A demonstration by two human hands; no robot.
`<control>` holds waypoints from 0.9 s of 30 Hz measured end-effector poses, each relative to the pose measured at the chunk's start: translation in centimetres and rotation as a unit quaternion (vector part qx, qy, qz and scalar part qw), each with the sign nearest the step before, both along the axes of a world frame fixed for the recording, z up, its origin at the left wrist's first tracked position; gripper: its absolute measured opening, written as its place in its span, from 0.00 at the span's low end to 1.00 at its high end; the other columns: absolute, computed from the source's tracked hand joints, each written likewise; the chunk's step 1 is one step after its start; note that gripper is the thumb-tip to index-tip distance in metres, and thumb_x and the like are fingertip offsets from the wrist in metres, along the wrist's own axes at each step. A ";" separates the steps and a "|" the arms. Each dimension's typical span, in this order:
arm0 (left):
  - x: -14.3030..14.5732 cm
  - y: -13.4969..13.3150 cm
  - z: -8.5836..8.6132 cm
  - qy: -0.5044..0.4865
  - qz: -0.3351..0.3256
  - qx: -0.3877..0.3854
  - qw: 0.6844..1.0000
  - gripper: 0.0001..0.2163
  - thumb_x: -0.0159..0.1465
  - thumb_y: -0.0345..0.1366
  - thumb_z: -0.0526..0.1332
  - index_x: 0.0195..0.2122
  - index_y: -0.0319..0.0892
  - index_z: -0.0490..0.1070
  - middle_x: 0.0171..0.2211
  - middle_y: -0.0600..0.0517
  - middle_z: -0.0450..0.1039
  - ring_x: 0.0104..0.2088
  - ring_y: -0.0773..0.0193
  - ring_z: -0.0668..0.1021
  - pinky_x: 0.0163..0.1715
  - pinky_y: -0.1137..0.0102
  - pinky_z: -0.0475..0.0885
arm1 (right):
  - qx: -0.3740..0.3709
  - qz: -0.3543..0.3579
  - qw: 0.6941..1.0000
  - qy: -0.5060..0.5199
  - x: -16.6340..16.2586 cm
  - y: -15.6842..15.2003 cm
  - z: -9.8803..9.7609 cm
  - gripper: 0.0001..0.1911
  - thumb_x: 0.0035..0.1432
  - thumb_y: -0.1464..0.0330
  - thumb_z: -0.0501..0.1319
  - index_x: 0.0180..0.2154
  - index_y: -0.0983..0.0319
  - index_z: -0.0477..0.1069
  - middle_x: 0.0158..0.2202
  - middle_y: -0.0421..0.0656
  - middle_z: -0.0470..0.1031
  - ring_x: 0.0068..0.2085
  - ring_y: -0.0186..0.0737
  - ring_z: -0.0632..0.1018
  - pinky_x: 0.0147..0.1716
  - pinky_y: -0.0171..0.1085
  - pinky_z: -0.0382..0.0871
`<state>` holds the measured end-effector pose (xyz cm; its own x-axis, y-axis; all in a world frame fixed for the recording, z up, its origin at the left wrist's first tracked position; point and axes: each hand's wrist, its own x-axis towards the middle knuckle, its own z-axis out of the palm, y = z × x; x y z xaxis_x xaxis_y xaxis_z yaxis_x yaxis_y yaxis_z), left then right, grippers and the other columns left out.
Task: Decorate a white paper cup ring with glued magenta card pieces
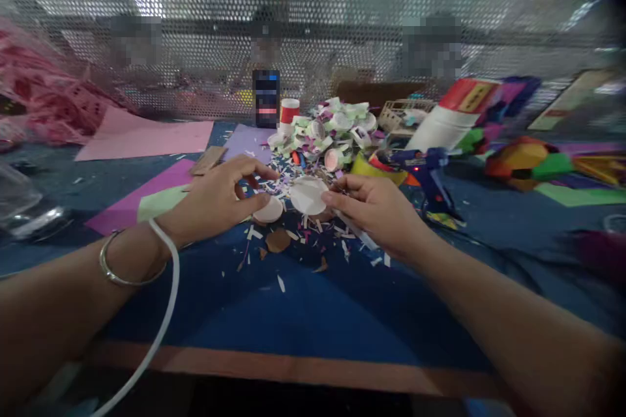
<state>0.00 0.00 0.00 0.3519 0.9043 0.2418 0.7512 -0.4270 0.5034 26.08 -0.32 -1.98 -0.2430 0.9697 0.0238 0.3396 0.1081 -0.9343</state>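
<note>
A white paper disc point(307, 197) is pinched at its right edge between the thumb and fingers of my right hand point(374, 208). Just left of it, my left hand point(229, 192) hovers with thumb and fingers apart, holding nothing. Below that thumb lies a smaller pale disc point(268, 211), perhaps a short stack; whether the thumb touches it I cannot tell. White and purple paper scraps point(303, 228) and a brown cardboard piece point(278, 240) are scattered under both hands.
Behind my hands rises a heap of small white and green paper pieces point(337, 130). A blue glue gun point(428, 176) with a cord stands at right, near a white bottle with a red band point(447, 114). Coloured sheets point(151, 137) lie left; a phone point(266, 99) leans at the mesh.
</note>
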 end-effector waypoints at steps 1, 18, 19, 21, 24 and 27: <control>-0.1 0.2 -0.2 0.035 0.004 0.006 0.999 0.17 0.65 0.47 0.60 0.52 0.46 0.73 0.51 0.47 0.72 0.46 0.56 0.76 0.43 0.64 0.71 | 0.009 -0.001 1.000 -0.006 0.1 0.0 0.0 0.15 0.56 0.57 0.68 0.34 0.62 0.72 0.19 0.34 0.70 0.17 0.27 0.60 0.19 0.33 0.48; -0.4 1.6 -1.9 0.016 0.029 0.011 0.999 0.07 0.65 0.41 0.59 0.34 0.45 0.70 0.32 0.51 0.75 0.32 0.61 0.76 0.30 0.67 0.67 | 0.053 0.040 0.992 -0.109 0.3 0.1 -0.3 0.15 0.58 0.57 0.66 0.31 0.62 0.72 0.21 0.37 0.70 0.23 0.31 0.64 0.24 0.34 0.53; -0.3 1.5 -1.9 -0.005 0.026 0.019 0.999 0.06 0.64 0.40 0.60 0.34 0.45 0.69 0.31 0.51 0.75 0.32 0.61 0.76 0.31 0.68 0.68 | 0.053 0.035 0.993 -0.102 0.2 0.1 -0.3 0.15 0.58 0.56 0.66 0.32 0.62 0.73 0.22 0.38 0.72 0.23 0.32 0.65 0.24 0.34 0.54; -0.1 1.3 -2.0 -0.045 0.013 0.019 0.999 0.05 0.64 0.39 0.61 0.35 0.44 0.69 0.32 0.51 0.75 0.32 0.62 0.76 0.31 0.68 0.70 | 0.055 0.026 0.994 -0.090 0.2 0.0 -0.3 0.16 0.57 0.55 0.67 0.33 0.62 0.73 0.23 0.39 0.74 0.23 0.33 0.67 0.24 0.34 0.56; 0.2 1.2 -2.3 -0.129 -0.001 -0.019 0.991 0.08 0.64 0.39 0.62 0.42 0.44 0.70 0.35 0.51 0.75 0.32 0.63 0.77 0.26 0.71 0.72 | 0.063 0.014 0.995 -0.081 0.1 -0.1 -0.2 0.17 0.57 0.54 0.67 0.34 0.62 0.74 0.24 0.40 0.76 0.24 0.34 0.70 0.24 0.34 0.58; 0.3 1.4 -2.4 -0.248 0.011 -0.055 0.967 0.13 0.64 0.39 0.64 0.48 0.42 0.70 0.37 0.49 0.76 0.33 0.64 0.79 0.26 0.72 0.76 | 0.080 -0.008 0.995 -0.066 0.0 -0.1 -0.1 0.16 0.57 0.55 0.67 0.33 0.62 0.73 0.24 0.40 0.75 0.24 0.33 0.70 0.24 0.33 0.58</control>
